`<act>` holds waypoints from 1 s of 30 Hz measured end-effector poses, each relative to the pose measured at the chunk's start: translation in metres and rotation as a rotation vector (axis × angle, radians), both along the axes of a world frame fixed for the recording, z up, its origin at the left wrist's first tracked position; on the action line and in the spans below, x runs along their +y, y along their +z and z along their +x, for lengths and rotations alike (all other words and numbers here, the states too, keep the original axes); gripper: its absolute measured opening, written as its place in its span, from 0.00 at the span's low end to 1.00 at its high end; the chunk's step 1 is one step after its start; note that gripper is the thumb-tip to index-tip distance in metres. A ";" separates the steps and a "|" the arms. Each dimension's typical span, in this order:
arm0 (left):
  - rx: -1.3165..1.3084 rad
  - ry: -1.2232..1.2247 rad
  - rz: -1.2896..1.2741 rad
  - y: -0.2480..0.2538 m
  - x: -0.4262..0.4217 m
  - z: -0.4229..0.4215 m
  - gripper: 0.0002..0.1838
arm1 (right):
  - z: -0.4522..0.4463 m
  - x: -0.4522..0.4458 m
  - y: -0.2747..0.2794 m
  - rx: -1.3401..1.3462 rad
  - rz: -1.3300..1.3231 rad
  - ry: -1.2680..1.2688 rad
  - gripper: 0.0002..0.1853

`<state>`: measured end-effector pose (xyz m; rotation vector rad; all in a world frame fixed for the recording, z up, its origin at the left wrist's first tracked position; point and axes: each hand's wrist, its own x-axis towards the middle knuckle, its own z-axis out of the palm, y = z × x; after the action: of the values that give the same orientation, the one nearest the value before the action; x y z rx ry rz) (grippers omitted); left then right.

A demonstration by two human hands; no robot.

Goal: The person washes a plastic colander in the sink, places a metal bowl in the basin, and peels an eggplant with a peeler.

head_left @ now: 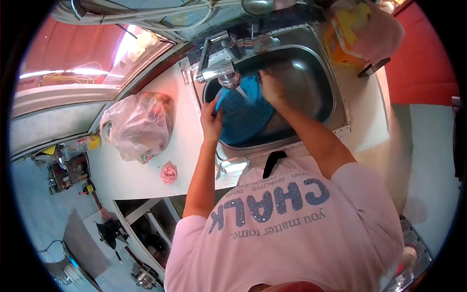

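Note:
A blue perforated basket [243, 117] is held tilted inside the metal sink [311, 92], under the chrome faucet [216, 73]. Water [244, 95] runs from the spout into it. My left hand [211, 121] grips the basket's rim at its left side, fingers wrapped round the edge. At the basket's upper right is my right hand [272, 88], its fingers bent in against the rim; whether they hold the rim or something small is hard to make out.
Left of the sink, a filled plastic bag [138, 126] and a pink crumpled item [169, 173] lie on the white counter [187, 160]. A yellow and orange package [343, 36] stands at the sink's upper right. A metal bowl [257, 6] is behind the faucet.

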<state>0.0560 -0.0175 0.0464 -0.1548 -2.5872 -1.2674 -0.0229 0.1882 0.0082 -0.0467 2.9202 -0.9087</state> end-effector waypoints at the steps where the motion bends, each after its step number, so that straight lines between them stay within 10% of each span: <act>1: -0.070 0.056 -0.053 0.004 0.006 -0.004 0.23 | 0.004 -0.006 0.003 0.240 0.070 0.027 0.09; 5: 0.082 -0.052 -0.263 0.004 0.022 -0.027 0.24 | 0.019 -0.032 0.041 0.373 0.058 0.378 0.12; 9: -0.109 -0.006 0.006 -0.009 -0.009 -0.004 0.22 | 0.000 0.010 -0.037 0.065 -0.060 0.014 0.14; 13: -0.426 0.162 -0.572 -0.041 -0.040 0.000 0.21 | -0.028 0.026 -0.051 0.154 -0.010 0.140 0.18; 16: -1.069 0.112 0.188 -0.049 -0.050 -0.004 0.18 | -0.062 0.021 0.006 0.066 0.017 0.131 0.24; 18: -1.117 0.155 0.297 -0.049 -0.038 -0.001 0.16 | -0.095 0.027 0.023 0.054 -0.118 -0.104 0.28; 30: -1.264 0.094 1.266 -0.020 0.017 0.059 0.25 | -0.108 0.092 0.002 0.043 -0.413 0.281 0.35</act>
<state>0.1154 -0.0010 0.0265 1.3071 -1.6177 -3.2802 -0.1314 0.2803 0.0101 -0.4915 2.6134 -1.4438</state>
